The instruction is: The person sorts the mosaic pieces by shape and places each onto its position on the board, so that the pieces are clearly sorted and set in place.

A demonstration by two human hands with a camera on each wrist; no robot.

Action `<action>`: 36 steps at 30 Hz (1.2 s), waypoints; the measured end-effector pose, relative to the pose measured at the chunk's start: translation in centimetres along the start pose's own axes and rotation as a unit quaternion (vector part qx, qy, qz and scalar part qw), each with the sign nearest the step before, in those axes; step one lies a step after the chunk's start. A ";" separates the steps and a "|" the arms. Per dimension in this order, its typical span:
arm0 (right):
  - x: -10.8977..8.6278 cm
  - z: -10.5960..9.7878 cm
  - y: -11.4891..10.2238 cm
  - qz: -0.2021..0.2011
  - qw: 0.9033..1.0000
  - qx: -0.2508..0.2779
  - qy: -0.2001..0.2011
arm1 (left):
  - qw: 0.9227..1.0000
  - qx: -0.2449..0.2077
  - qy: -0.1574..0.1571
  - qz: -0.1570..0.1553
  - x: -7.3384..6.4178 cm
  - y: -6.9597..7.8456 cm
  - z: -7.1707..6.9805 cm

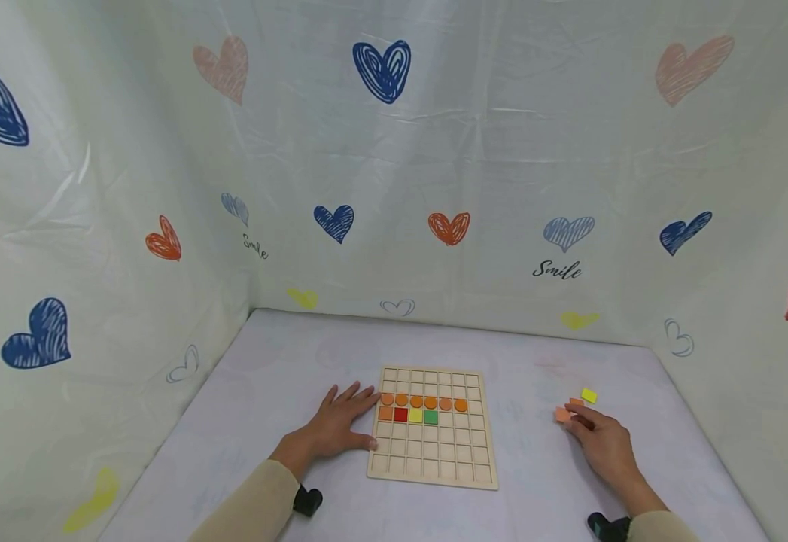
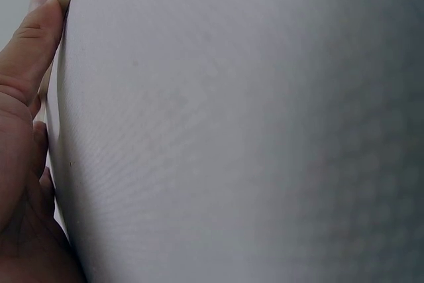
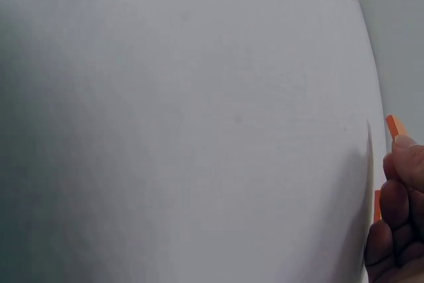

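A wooden grid board (image 1: 432, 482) lies flat on the table. One row of it holds several orange discs (image 1: 430, 403). In the row nearer me sit an orange square (image 1: 385, 413), a red square (image 1: 400, 415), a yellow square (image 1: 415, 415) and a green square (image 1: 430, 417). My left hand (image 1: 335, 423) is spread along the board's left edge, thumb and fingertips touching it. To the right of the board, my right hand (image 1: 603, 448) pinches a light orange square tile (image 3: 395, 126) between thumb and finger. Another orange tile (image 1: 576, 402) lies just behind it, partly hidden by the hand.
A loose yellow tile (image 1: 589, 396) lies beyond my right fingers. The white table (image 1: 285, 339) meets a pale curtain (image 1: 475, 150) printed with hearts at the back and sides. A black strap mount (image 1: 308, 500) sits at each wrist.
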State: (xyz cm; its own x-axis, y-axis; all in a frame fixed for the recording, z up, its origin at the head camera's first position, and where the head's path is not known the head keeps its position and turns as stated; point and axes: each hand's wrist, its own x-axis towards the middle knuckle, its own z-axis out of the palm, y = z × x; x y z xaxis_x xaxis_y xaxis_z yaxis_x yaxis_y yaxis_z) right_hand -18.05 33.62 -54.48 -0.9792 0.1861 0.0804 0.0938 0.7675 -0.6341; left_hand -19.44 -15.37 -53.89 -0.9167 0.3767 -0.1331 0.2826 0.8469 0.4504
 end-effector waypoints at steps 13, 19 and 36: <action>0.2 1.4 -2.4 -0.027 0.999 0.016 -0.034 | 1.000 -0.009 -0.008 0.001 -0.1 -0.1 0.1; 0.1 2.2 -3.9 -0.022 0.998 0.030 -0.044 | 1.000 -0.013 -0.010 0.004 -0.1 -0.2 0.1; 0.3 4.0 -6.1 -0.043 0.996 0.057 -0.058 | 1.000 -0.013 -0.007 0.004 0.0 -0.3 0.1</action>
State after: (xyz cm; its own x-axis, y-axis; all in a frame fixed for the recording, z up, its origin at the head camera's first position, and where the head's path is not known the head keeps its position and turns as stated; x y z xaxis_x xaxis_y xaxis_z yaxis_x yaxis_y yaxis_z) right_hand -19.66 26.59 -53.64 -0.9975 0.0462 0.0537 -0.0059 0.7016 -0.7126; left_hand -19.47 -15.58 -54.12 -0.9104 0.3883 -0.1428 0.2817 0.8346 0.4733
